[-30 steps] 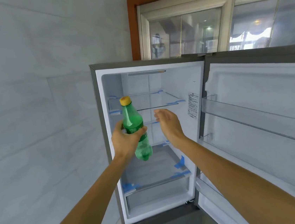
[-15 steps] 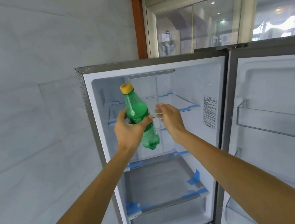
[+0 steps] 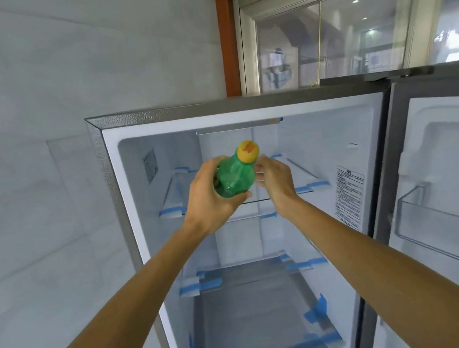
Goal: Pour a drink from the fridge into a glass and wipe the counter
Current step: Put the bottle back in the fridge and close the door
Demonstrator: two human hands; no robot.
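The bottle (image 3: 233, 180) is glossy green plastic with a matt yellow cap (image 3: 248, 151). The fridge (image 3: 102, 171) casing is textured metal; its shelves (image 3: 299, 170) are clear glass.

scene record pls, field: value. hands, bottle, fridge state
left hand: gripping green bottle round its body
right hand: open, beside the bottle; contact cannot be told
bottle: green plastic, yellow cap on, tilted toward the camera
fridge: door open to the right
fridge shelves: glass, blue tape at corners, nothing visible on them
door bin: nothing visible in it
glass, counter: not in view
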